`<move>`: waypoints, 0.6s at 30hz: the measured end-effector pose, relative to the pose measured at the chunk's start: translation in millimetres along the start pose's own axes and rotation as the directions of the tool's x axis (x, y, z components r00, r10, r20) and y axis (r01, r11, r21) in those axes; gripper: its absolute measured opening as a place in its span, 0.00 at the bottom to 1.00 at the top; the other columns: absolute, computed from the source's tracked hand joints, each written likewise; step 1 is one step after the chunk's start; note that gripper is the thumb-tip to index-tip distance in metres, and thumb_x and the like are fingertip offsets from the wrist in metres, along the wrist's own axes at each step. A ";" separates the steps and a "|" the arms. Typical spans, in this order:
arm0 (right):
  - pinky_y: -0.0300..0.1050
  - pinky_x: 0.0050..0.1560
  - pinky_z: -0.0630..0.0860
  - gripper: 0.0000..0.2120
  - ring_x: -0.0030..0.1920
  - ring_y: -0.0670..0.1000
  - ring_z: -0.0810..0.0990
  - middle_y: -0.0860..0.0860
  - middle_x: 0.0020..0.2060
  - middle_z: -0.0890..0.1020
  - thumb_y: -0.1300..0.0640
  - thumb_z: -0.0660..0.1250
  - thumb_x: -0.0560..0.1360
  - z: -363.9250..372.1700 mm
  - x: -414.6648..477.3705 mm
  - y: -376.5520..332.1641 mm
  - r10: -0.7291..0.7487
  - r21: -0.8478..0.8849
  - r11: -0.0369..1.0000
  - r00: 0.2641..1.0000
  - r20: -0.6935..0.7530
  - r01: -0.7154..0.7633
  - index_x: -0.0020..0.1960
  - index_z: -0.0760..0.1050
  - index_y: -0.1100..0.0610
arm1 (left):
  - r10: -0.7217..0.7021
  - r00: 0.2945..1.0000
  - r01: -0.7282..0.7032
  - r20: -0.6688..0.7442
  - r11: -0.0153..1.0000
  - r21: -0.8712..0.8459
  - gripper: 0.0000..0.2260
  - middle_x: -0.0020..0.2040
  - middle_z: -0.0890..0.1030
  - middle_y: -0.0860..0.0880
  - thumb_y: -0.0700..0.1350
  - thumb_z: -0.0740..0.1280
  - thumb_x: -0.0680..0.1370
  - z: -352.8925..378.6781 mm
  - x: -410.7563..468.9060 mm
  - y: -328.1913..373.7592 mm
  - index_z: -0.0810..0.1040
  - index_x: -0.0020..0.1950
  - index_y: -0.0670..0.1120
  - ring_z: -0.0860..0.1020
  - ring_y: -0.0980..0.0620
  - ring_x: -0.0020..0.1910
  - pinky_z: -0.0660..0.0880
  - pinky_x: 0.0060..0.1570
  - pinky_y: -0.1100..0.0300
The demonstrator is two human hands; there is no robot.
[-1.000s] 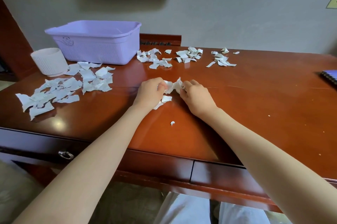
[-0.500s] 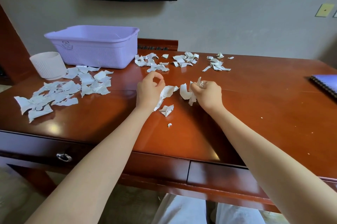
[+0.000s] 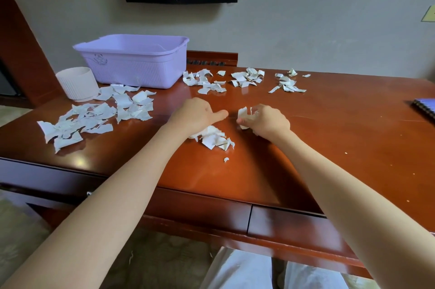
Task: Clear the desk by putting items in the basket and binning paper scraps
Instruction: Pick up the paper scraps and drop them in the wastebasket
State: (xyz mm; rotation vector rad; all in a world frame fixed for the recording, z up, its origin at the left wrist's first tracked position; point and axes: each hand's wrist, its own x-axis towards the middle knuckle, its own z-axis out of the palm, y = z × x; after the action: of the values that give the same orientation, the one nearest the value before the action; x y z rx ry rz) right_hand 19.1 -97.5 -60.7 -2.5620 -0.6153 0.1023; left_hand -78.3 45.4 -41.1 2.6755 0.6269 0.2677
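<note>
1. My right hand (image 3: 268, 121) is curled around a few torn scraps (image 3: 243, 114).
2. My left hand (image 3: 197, 115) sits over a small scrap pile (image 3: 215, 138) on the desk (image 3: 329, 142), thumb stretched out; I cannot tell whether its fingers grip anything.
3. The purple basket (image 3: 131, 65) stands at the back left, with more scrap heaps (image 3: 98, 114) near it.

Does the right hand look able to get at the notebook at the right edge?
Probably, path-wise: only bare desk lies between the right hand and the notebook. But its grip is full of paper scraps, which likely must go first.
</note>
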 end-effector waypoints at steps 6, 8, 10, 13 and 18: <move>0.38 0.27 0.63 0.17 0.36 0.50 0.74 0.51 0.39 0.77 0.43 0.64 0.75 8.5 -3.0 -12.1 0.024 -0.079 0.997 1.000 -0.004 -0.024 0.53 0.76 0.56 | 0.038 0.999 -0.041 0.016 0.922 0.386 0.35 0.50 0.77 0.47 0.74 0.57 0.68 13.2 -19.6 3.4 0.75 0.55 0.45 0.76 0.46 0.53 0.68 0.44 0.57; 0.39 0.26 0.64 0.12 0.31 0.49 0.73 0.52 0.40 0.77 0.45 0.61 0.78 5.3 -3.3 -9.7 0.018 -0.029 0.999 0.999 0.038 -0.016 0.50 0.72 0.55 | 0.061 0.998 -0.066 0.026 0.927 0.369 0.28 0.40 0.74 0.50 0.70 0.60 0.70 17.7 -21.4 8.9 0.73 0.43 0.44 0.75 0.49 0.44 0.67 0.39 0.59; 0.38 0.24 0.65 0.09 0.29 0.51 0.73 0.53 0.39 0.77 0.49 0.59 0.79 1.1 -1.1 -4.5 0.031 0.126 0.991 0.997 0.070 -0.040 0.48 0.70 0.55 | 0.067 0.997 -0.078 0.047 0.952 0.296 0.24 0.31 0.69 0.51 0.65 0.61 0.73 23.4 -22.8 14.8 0.67 0.32 0.45 0.72 0.52 0.35 0.65 0.33 0.61; 0.39 0.28 0.67 0.09 0.29 0.53 0.73 0.54 0.34 0.78 0.55 0.60 0.76 -3.3 0.7 3.8 0.081 0.384 0.918 0.995 0.058 -0.097 0.51 0.74 0.59 | 0.096 0.993 -0.107 0.062 0.970 0.219 0.22 0.29 0.66 0.50 0.58 0.61 0.77 29.9 -23.4 19.4 0.63 0.29 0.46 0.66 0.54 0.29 0.63 0.31 0.61; 0.35 0.32 0.74 0.18 0.36 0.46 0.80 0.54 0.47 0.77 0.63 0.63 0.77 -10.9 -2.1 10.2 0.033 0.647 0.757 0.995 0.097 -0.089 0.66 0.67 0.60 | 0.108 0.994 -0.109 0.015 0.986 0.129 0.18 0.29 0.65 0.49 0.48 0.59 0.79 29.0 -19.6 20.0 0.63 0.29 0.46 0.66 0.54 0.29 0.59 0.28 0.63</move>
State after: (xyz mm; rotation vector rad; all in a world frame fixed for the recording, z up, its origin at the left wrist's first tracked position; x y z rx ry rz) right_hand 23.3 -111.2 -56.2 -1.8942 -0.4211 0.3770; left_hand -80.1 10.6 -61.3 2.8392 0.5135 0.2541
